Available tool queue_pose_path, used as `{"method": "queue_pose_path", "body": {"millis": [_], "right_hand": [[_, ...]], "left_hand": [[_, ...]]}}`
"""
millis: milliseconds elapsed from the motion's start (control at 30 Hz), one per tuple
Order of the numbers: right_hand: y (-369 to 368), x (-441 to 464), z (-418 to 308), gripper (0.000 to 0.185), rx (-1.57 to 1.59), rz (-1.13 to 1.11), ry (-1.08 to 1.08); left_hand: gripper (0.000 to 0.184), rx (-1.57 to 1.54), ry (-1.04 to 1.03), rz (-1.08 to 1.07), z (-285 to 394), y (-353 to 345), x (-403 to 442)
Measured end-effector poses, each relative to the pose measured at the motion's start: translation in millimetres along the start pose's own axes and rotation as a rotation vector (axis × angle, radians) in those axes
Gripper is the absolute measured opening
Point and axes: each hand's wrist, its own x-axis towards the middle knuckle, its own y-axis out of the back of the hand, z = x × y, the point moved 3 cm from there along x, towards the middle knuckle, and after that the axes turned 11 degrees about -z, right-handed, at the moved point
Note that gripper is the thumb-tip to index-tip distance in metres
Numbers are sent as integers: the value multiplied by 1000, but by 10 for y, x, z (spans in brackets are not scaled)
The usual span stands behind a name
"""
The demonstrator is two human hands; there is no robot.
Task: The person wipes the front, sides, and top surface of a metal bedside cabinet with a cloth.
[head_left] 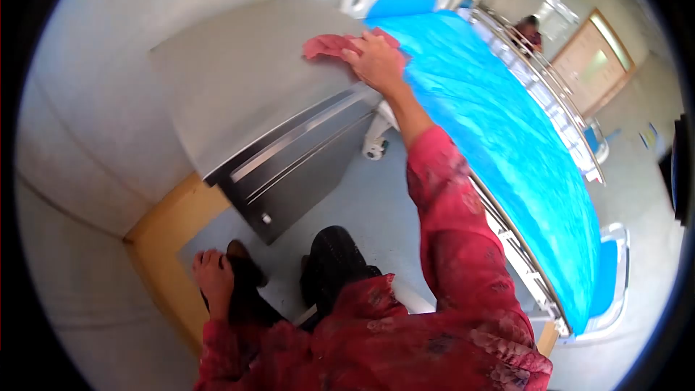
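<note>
My right hand (378, 61) presses a crumpled red cloth (329, 46) onto the edge of a grey metal cabinet top (246, 65), at the side nearest the bed. Part of the cloth sticks out to the left of the fingers and a bit shows beyond them. Down at the lower left, my left hand (213, 275) hangs beside my leg, away from the cabinet, its fingers loosely bent; nothing shows in it, but the palm side is hidden. Below the cabinet top are a drawer and a door (289, 195).
A bed with a bright blue cover (492, 101) and metal side rails runs along the right. A bed wheel (374, 148) stands beside the cabinet. A wall is on the left. Farther back, a person (528, 32) is near a wooden door (594, 61).
</note>
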Motion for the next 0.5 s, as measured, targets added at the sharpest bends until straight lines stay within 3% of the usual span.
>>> {"method": "queue_pose_path", "body": {"millis": [33,100,233,367,500], "right_hand": [[82,73,60,38,-36,13,-32],[140,256,142,44,-104,-281,-281],[37,338,-70,44,-117,-274,-344],[-410,310,-408,35,-43,-14,190],[-37,50,-1440,27,133,48,373]], "left_hand": [[10,6,-17,12,-7,3,3],[9,-28,-47,21,-67,-73,-29],[7,-136,35,-3,-211,-131,32],[7,-117,42,2,-126,-89,58],[8,-101,10,-13,0,-133,99]]}}
